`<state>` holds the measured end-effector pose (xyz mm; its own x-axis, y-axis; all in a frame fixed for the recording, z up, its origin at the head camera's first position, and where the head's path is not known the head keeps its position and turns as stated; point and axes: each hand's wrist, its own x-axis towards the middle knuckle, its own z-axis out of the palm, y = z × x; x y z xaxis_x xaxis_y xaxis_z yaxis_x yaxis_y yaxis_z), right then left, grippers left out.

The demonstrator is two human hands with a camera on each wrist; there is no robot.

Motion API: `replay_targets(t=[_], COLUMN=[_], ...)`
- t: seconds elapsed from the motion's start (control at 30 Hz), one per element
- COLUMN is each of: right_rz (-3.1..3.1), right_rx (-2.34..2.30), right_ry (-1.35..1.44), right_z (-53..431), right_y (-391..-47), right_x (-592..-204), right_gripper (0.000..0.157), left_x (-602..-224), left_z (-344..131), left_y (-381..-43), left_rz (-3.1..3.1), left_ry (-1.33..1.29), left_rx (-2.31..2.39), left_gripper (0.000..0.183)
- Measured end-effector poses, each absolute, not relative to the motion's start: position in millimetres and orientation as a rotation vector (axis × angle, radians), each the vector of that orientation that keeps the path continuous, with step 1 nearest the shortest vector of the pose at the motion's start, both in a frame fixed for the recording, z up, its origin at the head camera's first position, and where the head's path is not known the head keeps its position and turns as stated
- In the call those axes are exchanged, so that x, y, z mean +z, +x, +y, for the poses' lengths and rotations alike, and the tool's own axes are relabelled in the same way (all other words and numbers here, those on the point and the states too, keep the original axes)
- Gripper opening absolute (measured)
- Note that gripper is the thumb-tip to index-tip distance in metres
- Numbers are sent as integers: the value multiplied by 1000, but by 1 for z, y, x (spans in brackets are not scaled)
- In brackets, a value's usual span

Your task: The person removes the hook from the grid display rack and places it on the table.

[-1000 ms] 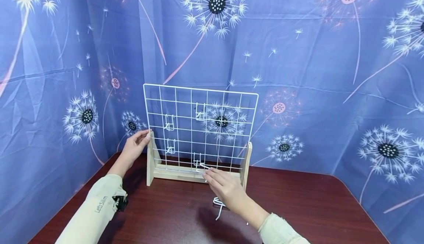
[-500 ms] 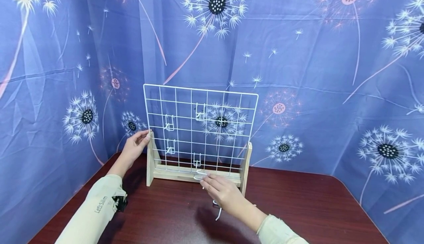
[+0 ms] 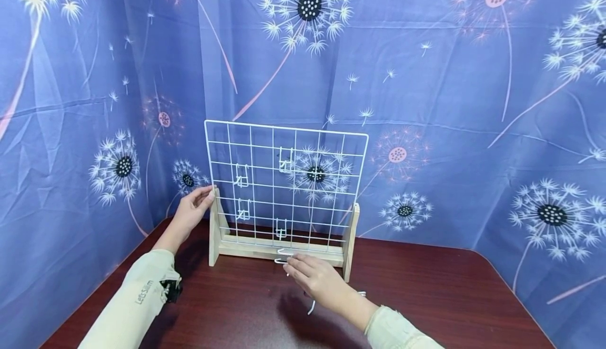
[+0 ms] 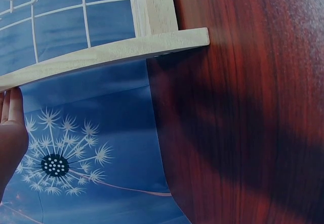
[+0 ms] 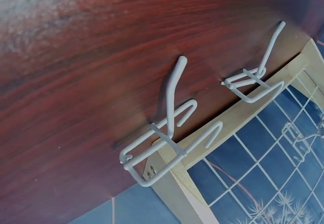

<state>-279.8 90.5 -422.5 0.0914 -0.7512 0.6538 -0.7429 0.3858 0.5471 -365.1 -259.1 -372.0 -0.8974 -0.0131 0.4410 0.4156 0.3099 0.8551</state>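
A white wire grid stands upright in a wooden stand. My left hand pinches the top of the stand's left upright. In the left wrist view its fingers meet that upright's outer side. My right hand is in front of the lower grid, pinching a white wire hook whose bent ends stick out past the fingertips. Part of another wire hook shows beneath this hand. Two wire hooks, a large near one and a farther one, appear in the right wrist view, where the hand is hidden.
Several similar hooks hang on the grid, among them one at upper middle and one at left. The stand rests on a dark red wooden table. A blue dandelion-print curtain surrounds the table's back and sides.
My right hand has moved down and slightly left with its hook, away from the lowest hook on the grid. The left hand has stayed at the upright.
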Motion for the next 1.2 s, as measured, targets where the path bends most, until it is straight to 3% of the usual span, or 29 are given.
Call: replay_targets(t=[0.17, 0.8, 1.2], right_rz=[-1673, -1812, -1846], right_rx=[-57, -293, -419], right_ry=[1354, 1345, 1361], right_z=[92, 88, 85], right_y=[-277, -278, -275], right_x=[-426, -442, -443], right_gripper=[25, 30, 26], left_x=[-373, -375, -373], left_z=[-260, -261, -260], left_y=[-366, -365, -365], left_rz=[-2211, -2234, -2222], left_ry=[-361, -369, -366], left_rx=[-1613, -1575, -1595], left_gripper=[47, 48, 48])
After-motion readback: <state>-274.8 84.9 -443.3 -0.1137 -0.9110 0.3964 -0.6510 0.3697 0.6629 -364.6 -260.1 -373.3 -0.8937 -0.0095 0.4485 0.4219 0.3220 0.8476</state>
